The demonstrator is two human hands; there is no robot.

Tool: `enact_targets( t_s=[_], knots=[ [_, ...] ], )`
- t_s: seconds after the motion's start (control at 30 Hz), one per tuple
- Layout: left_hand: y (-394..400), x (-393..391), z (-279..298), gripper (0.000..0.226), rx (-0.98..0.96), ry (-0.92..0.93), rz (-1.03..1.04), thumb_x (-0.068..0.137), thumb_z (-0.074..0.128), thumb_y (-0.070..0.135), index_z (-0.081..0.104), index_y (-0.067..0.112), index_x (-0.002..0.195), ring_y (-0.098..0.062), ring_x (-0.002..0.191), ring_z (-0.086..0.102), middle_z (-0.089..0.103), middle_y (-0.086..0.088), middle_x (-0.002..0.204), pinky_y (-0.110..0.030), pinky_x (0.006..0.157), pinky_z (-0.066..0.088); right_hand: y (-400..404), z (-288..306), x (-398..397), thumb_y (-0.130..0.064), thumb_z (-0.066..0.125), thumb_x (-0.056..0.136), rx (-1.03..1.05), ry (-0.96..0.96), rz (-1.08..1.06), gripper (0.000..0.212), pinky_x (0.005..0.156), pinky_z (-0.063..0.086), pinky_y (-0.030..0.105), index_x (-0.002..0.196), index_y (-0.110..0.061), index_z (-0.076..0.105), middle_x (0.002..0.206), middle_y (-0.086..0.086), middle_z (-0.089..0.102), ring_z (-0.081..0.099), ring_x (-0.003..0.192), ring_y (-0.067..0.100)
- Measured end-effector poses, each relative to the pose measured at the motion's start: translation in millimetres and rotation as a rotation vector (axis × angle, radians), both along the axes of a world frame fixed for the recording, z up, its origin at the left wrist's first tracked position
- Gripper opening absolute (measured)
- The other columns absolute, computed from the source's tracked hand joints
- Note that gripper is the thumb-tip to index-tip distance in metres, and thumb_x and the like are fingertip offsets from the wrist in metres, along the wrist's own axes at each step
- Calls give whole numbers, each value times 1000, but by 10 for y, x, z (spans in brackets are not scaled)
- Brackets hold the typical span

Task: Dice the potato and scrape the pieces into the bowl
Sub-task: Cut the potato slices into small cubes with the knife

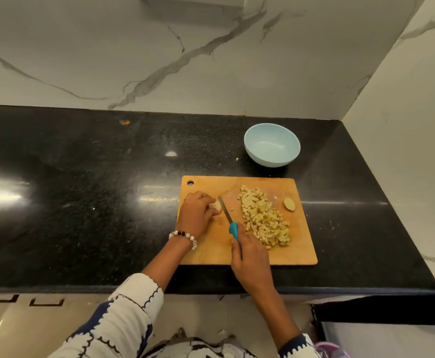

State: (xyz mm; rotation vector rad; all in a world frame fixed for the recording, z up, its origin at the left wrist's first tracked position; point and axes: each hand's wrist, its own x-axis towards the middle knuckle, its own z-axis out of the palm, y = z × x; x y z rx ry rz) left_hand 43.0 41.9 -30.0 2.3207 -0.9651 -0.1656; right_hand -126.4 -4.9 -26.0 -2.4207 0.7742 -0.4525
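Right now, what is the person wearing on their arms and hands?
The left hand has a bracelet of round pearly beads with a few dark ones at the wrist, and a thin ring on one finger. The left sleeve is white with dark blue scalloped lines and patches. The right hand is bare; the right cuff is dark blue, edged in white.

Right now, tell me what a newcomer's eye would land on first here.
The heap of pale yellow diced potato on the right half of the rectangular wooden cutting board stands out against the black speckled stone counter. Beside it, the right hand holds a teal-handled knife next to the left hand. Behind the board sits an empty pale blue round bowl.
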Motion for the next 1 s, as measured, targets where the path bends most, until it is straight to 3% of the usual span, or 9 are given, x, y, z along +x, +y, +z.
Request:
enact_targets(
  t_s=[0.13, 0.37, 0.63, 0.73, 0.8, 0.87, 1.0],
  knots=[
    [-50, 21, 9, 37, 81, 32, -14, 81, 69, 28, 66, 14, 115, -20, 110, 48, 62, -1, 116, -23, 92, 36, 80, -11, 54, -30, 34, 94, -71, 120, -12, 53, 60, 36, 28, 139, -4, 42, 87, 10, 57, 51, 74, 21],
    [-59, -2, 6, 40, 42, 64, 27, 77, 72, 27, 67, 13, 114, -18, 109, 51, 64, -1, 117, -18, 90, 33, 66, -21, 100, -14, 53, 83, -176, 225, 12, 50, 45, 29, 27, 130, 4, 50, 73, 14, 58, 51, 51, 23],
    [-35, -71, -9, 38, -30, 84, 92, 76, 74, 25, 68, 10, 111, -19, 110, 53, 67, -3, 115, -19, 91, 34, 109, -18, -22, -2, 66, 72, -200, 273, 66, 64, 40, 26, 28, 132, 8, 46, 77, 22, 59, 49, 43, 28],
    [-34, -74, -25, 38, -42, 84, 106, 76, 74, 26, 69, 10, 110, -19, 109, 54, 67, -3, 114, -20, 89, 35, 216, -85, -264, -7, 79, 62, -246, 340, 42, 73, 38, 21, 21, 129, 5, 52, 74, 14, 60, 45, 36, 20],
    [-35, -80, -17, 37, -49, 99, 112, 75, 75, 26, 70, 11, 108, -19, 108, 54, 68, -3, 113, -20, 89, 35, 228, 35, -357, -12, 61, 84, -168, 308, 43, 61, 43, 30, 26, 139, 0, 40, 83, 11, 60, 52, 50, 21],
    [-36, -75, -11, 37, -65, 121, 120, 74, 76, 26, 70, 11, 107, -19, 107, 55, 68, -3, 111, -21, 89, 36, 171, 143, -349, -20, 38, 98, -14, 196, 73, 52, 58, 40, 32, 147, -6, 25, 94, 13, 58, 55, 72, 24],
    [-39, -79, 16, 37, -72, 145, 119, 73, 76, 24, 70, 9, 106, -19, 108, 57, 68, -5, 112, -25, 94, 38, 64, 172, -126, -22, 36, 96, -75, 48, 48, 50, 62, 40, 29, 141, 1, 36, 91, 17, 62, 57, 75, 25]
  ],
)
